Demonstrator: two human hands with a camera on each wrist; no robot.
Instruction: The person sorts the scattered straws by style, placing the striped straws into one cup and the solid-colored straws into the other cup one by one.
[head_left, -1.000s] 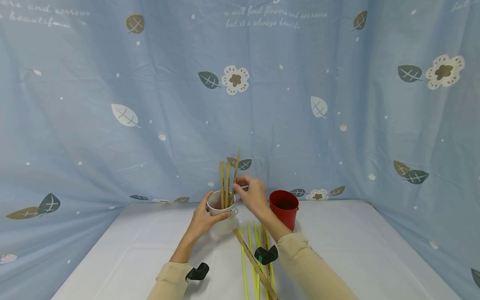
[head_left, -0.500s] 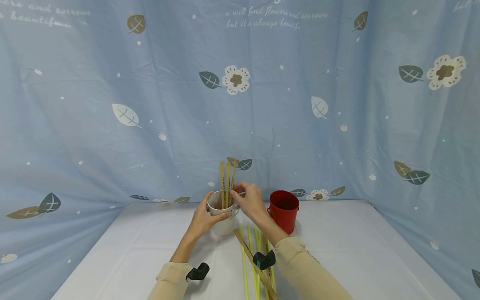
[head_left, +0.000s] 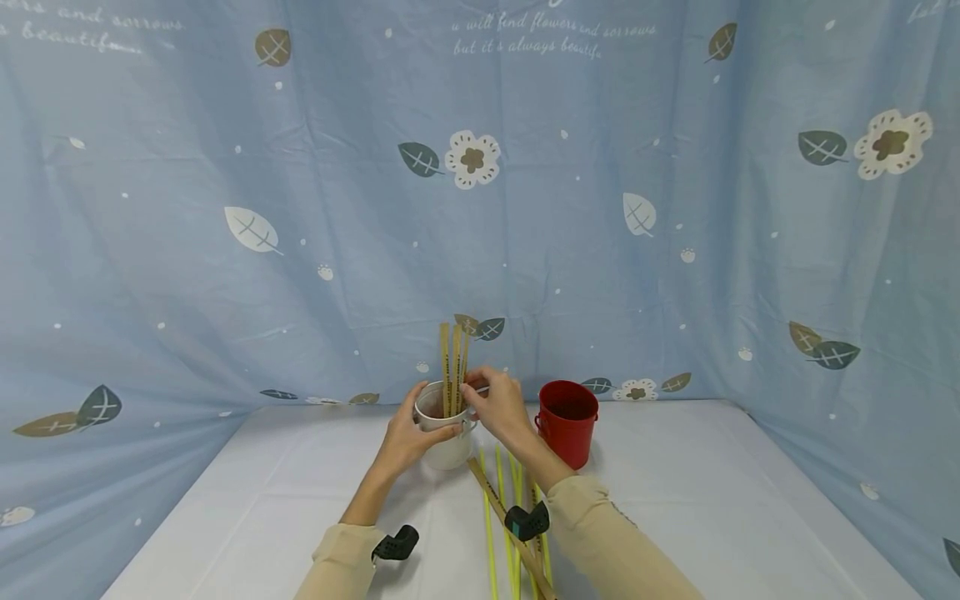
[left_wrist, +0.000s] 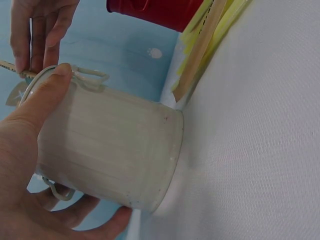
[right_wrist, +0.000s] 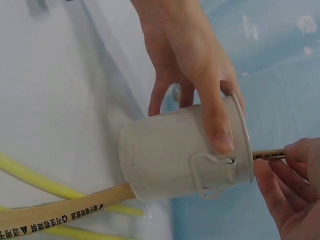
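Note:
A small white metal bucket point(head_left: 448, 452) stands on the table with several brown strips point(head_left: 445, 350) upright in it. My left hand point(head_left: 407, 432) grips the bucket around its upper part, with the thumb point(right_wrist: 220, 135) on the near side by the rim. At the right of the mouth my right hand point(head_left: 498, 404) pinches one brown strip point(right_wrist: 269, 154), which carries black print like a paper straw wrapper. Its lower end is hidden inside the bucket, and the fingertips are right at the rim. A wire handle point(left_wrist: 90, 77) shows on the bucket's side.
A red bucket point(head_left: 570, 437) stands to the right, beyond my right forearm. In front of the white bucket lie several thin yellow sticks point(head_left: 489, 533) and a brown printed strip point(head_left: 495, 504) slanting across them. A blue patterned curtain point(head_left: 360, 208) hangs behind the white-covered table.
My right hand has come down and slightly left, lowering the brown strip deeper into the white bucket until its top is about level with the others. My left hand has kept its grip.

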